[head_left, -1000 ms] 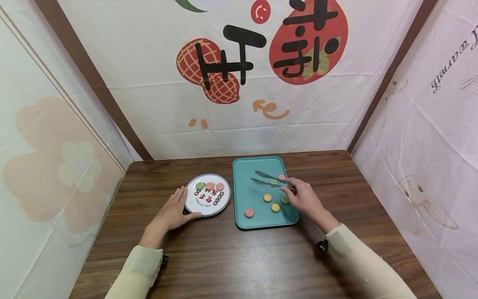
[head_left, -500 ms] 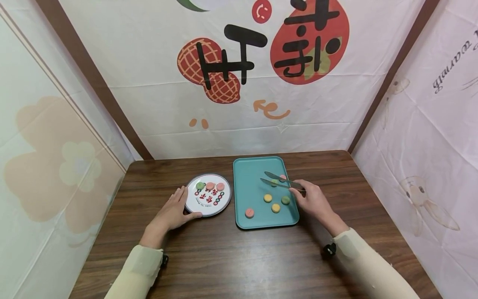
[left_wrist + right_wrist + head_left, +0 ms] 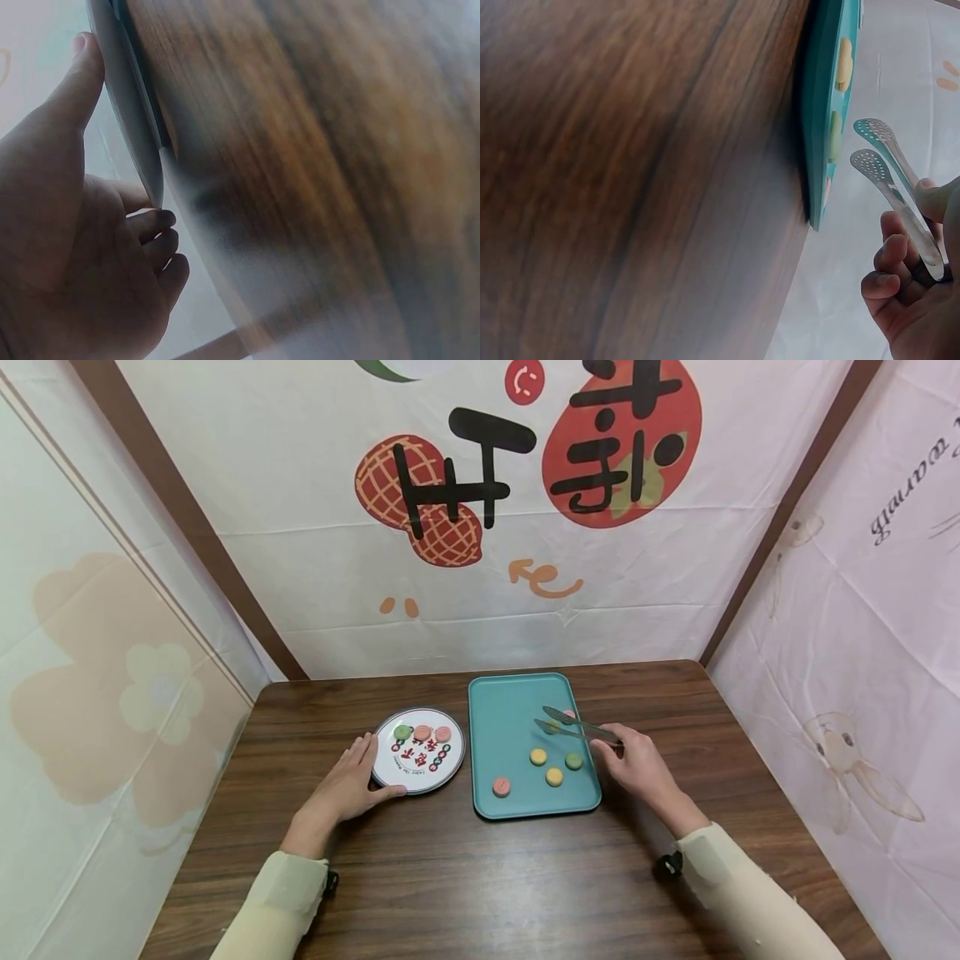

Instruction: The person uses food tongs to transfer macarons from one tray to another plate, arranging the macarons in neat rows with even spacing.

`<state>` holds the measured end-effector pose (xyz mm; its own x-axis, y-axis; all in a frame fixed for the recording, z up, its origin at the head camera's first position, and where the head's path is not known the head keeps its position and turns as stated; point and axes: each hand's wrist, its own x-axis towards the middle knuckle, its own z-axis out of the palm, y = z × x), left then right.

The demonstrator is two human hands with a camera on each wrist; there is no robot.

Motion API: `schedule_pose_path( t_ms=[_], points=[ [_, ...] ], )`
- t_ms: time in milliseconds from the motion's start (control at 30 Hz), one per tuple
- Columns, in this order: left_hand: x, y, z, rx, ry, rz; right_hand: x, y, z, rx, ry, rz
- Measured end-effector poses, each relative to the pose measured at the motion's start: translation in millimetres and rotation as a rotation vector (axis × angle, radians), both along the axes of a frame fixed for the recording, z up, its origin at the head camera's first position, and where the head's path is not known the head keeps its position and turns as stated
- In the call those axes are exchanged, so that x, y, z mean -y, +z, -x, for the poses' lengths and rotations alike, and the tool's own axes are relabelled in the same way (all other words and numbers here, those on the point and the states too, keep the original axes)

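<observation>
My left hand point(image 3: 351, 781) lies along the left rim of a white plate point(image 3: 386, 764), fingers stretched beside it and thumb touching the near edge. On the plate sit a green macaron point(image 3: 402, 732) and two pink macarons point(image 3: 443, 735). My right hand point(image 3: 636, 764) grips metal tongs point(image 3: 581, 725) whose perforated ends point(image 3: 875, 161) stand apart, with nothing pinched between them. The tongs hang over the right side of a teal tray point(image 3: 495, 710) and overlap a light green macaron point(image 3: 552, 727) and a pink macaron point(image 3: 568, 716) in the head view.
Two yellow macarons point(image 3: 538, 757), a darker green macaron point(image 3: 573, 761) and a pink macaron point(image 3: 501, 787) lie apart on the tray. Plate and tray stand side by side on a brown wooden table point(image 3: 480, 885). A printed white cloth point(image 3: 315, 585) hangs behind, with more cloth along both sides.
My right hand has moved to the right with the tongs, uncovering the darker green macaron. The left hand, the plate and the macarons stay in place.
</observation>
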<state>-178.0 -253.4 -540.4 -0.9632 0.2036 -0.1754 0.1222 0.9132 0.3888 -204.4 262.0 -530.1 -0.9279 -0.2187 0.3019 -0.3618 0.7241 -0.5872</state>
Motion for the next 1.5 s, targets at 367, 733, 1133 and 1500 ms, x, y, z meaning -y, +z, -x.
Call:
schedule_pose_path(
  t_ms=[367,733,1133,1500],
  points=[
    [-0.3,1.7,-0.5,0.007,0.007,-0.005,-5.9,-4.0,-1.1,0.013,-0.012,-0.022],
    [-1.3,2.0,-1.4,0.000,0.002,-0.002,-7.2,-4.5,-2.2,0.040,-0.016,-0.024],
    [-0.9,2.0,-1.1,0.001,0.000,-0.001,-8.2,-7.2,-1.2,0.044,-0.016,-0.021],
    [-0.7,2.5,-1.2,0.005,-0.002,-0.005,-8.3,-8.9,-1.2,0.048,-0.013,-0.015]
  ],
)
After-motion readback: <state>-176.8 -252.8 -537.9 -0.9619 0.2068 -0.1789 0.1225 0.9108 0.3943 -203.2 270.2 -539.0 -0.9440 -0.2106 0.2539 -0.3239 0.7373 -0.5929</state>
